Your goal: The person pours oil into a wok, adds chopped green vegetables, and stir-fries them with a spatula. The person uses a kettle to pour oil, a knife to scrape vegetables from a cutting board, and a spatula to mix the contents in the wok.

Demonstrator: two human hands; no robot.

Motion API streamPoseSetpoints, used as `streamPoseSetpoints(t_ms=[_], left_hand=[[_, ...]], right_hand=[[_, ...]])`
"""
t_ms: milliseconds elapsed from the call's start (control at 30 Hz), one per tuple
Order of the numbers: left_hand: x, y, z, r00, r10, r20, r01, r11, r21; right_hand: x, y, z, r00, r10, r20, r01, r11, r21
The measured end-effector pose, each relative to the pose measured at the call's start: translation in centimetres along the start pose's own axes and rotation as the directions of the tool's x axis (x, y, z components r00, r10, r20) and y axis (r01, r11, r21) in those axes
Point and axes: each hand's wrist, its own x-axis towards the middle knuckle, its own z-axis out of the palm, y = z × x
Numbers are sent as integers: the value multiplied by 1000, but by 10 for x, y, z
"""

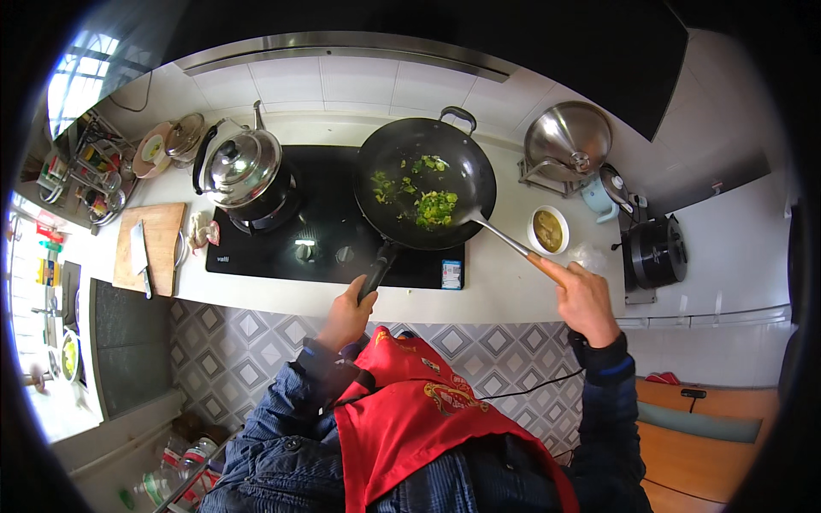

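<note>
My left hand [347, 314] grips the black handle [377, 274] of a dark wok [428, 131], which sits on the right side of a black glass gas hob [288, 256]. Chopped green vegetables [436, 208] lie in several clumps across the wok's bottom. In my right hand [586, 298] is the wooden handle of a metal spatula [507, 240]. Its head rests inside the wok's right side, just beside the largest clump; the exact shape of the head is hard to make out.
A steel kettle [240, 167] stands on the left burner. Farther left, a kitchen knife [139, 250] lies on a wooden cutting board [165, 224]. Right of the wok are a white bowl of brownish food [548, 229] and a steel lid [567, 138] in a rack. A range hood [346, 48] overhangs the back.
</note>
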Motion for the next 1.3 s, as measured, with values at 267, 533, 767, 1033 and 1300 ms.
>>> streamPoseSetpoints(t_ms=[267,533,767,1033,1300], left_hand=[[2,1,-8,999,12,-51,-8,997,76],[5,3,-31,1000,1,7,-1,999,49],[3,7,-32,1000,-18,16,17,999,35],[5,0,-31,1000,12,17,-13,999,32],[4,1,-32,1000,4,10,-4,999,43]], right_hand=[[63,-13,110,990,35,-140,-23,996,92],[64,-66,156,988,32,-150,12,960,279],[-12,-22,20,999,-30,29,25,988,153],[64,-46,120,989,128,-78,-100,951,292],[80,-74,157,991,58,-121,-22,960,280]])
